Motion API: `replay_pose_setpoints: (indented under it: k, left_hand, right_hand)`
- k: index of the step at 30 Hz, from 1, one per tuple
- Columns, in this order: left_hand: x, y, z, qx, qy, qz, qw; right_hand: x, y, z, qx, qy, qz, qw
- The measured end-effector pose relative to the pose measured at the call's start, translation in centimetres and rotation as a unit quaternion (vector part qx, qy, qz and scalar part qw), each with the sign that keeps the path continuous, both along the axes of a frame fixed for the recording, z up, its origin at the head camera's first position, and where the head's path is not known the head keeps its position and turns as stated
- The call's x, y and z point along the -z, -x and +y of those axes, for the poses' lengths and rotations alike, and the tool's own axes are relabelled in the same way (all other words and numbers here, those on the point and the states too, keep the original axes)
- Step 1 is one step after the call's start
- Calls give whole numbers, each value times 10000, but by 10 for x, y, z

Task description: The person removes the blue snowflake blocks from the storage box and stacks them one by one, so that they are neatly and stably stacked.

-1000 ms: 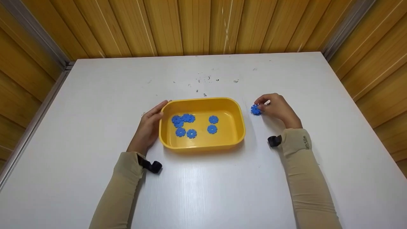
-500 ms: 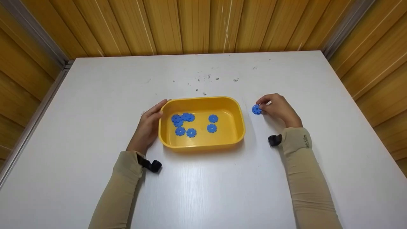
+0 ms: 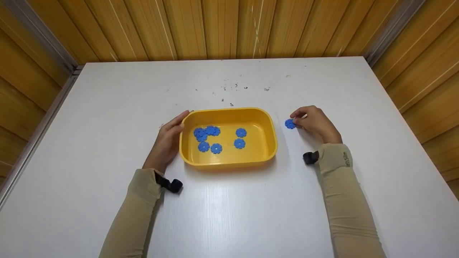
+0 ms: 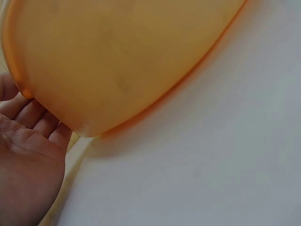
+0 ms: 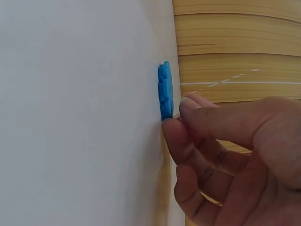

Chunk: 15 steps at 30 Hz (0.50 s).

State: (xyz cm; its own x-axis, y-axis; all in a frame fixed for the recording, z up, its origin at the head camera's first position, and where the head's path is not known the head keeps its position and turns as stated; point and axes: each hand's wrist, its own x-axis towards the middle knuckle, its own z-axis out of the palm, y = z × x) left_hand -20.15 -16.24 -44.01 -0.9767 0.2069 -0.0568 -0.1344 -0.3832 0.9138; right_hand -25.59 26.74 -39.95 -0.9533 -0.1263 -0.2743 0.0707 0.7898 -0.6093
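Observation:
My left hand (image 3: 168, 139) grips the left end of a yellow plastic tub (image 3: 228, 162), thumb at the rim and fingers along the outer wall. The left wrist view shows the tub's outer side (image 4: 122, 70) close up, with the hand (image 4: 28, 146) beside its corner. To the right of the tub, my right hand (image 3: 315, 123) pinches blue notched discs (image 3: 289, 124) by the edge, low over the table. From the right wrist they appear edge-on as a thin stack (image 5: 165, 89), with thumb and forefinger at one end.
Several blue notched discs (image 3: 216, 148) lie in the tub's left part, some overlapping, and two more (image 3: 240, 138) lie further right. The white table (image 3: 229, 215) has dark scuffs behind the tub. Wood-look panels (image 3: 222, 28) stand around the back and sides.
The discs in my right hand have turned a little and shifted slightly right, and now look flatter to the head view. My left hand and the tub stay in place.

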Motion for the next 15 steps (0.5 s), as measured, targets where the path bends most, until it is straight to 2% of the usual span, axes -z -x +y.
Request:
replay_pose_setpoints:
  k: [8, 15]
  left_hand:
    - [0, 0, -2, -29, 11, -87, 10000]
    - [0, 0, -1, -11, 31, -41, 10000]
  right_hand:
    - [-1, 0, -1, 35, 15, -97, 9999]
    - [-7, 0, 4, 78, 62, 50, 9999]
